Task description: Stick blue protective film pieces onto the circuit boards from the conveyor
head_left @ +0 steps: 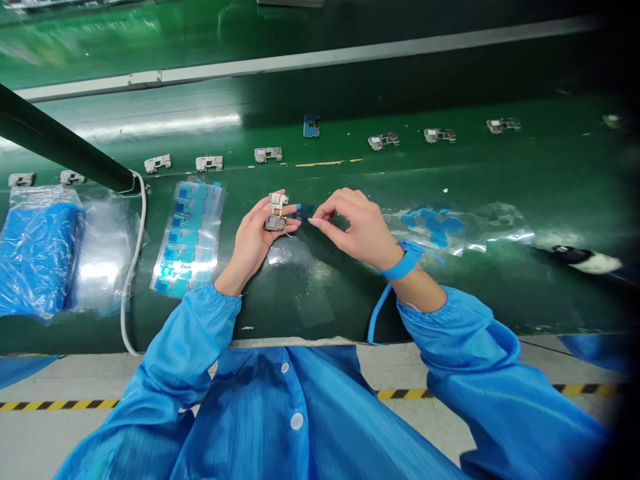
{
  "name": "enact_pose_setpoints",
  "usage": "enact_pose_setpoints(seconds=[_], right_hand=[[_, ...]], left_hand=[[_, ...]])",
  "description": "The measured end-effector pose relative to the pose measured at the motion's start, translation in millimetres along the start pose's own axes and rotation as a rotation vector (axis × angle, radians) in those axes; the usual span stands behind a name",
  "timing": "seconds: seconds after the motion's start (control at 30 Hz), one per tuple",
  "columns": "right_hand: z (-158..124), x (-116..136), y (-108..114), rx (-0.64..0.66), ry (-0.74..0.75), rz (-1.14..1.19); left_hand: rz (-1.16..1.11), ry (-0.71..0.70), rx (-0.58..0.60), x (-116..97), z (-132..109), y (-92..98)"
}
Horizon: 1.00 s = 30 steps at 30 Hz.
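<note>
**A:** Entry one: left hand (253, 243). State?

**B:** Palm up, fingers loosely curled, holding a small silver metal-shielded circuit board (276, 212) near the fingertips.

**A:** Orientation of that board?

**B:** Long axis runs roughly straight away from the wearer, toward the far side of the glossy green workbench (450, 180). The left hand is the nearer one, directly beneath it.

**A:** Entry two: right hand (357, 227).

**B:** Narrow pinch between thumb and forefinger, apparently on a small dark-blue plastic film piece (304, 211). That piece lies just right of the board, between the two hands. Cannot tell whether film and board touch. The right hand is farther from the board than the left, on its right side, and wears a bright-blue fabric wrist strap (403, 261) with a coiled blue cord (376, 313).

**A:** Remaining stock, placed from the board?

**B:** Beyond it, a spaced row of matching silver circuit boards (268, 155) runs along the bench. To its left, a clear plastic sleeve of blue film pieces (190, 240), then a bulky blue plastic bag (37, 260) farther on. To its right, a crumpled clear plastic sheet with blue patches (435, 227).
</note>
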State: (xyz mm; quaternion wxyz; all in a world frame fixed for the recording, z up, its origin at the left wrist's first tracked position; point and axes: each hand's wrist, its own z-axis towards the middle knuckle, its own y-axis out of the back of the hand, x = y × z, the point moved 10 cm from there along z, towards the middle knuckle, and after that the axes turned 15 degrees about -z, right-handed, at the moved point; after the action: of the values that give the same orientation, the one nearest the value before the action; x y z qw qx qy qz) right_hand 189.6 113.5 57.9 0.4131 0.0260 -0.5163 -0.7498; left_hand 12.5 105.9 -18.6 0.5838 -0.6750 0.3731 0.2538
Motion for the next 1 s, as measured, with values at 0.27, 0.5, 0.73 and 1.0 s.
enact_pose_setpoints(seconds=[0.27,0.5,0.73,1.0], right_hand=[[-3,-22,-9,0.024,-0.358,0.529],[-4,-32,-11,-0.026,-0.417,0.611],[-5,-35,-14,-0.001,-0.423,0.613],[-4,-36,-13,-0.004,-0.449,0.653]], left_hand=[[0.102,-0.039,0.106,1,-3,-4.8],[0.065,0.007,0.132,0,-9,-15.7],[0.034,0.053,0.168,8,-10,-16.5],[-0.024,0.123,0.141,12,-10,-19.5]])
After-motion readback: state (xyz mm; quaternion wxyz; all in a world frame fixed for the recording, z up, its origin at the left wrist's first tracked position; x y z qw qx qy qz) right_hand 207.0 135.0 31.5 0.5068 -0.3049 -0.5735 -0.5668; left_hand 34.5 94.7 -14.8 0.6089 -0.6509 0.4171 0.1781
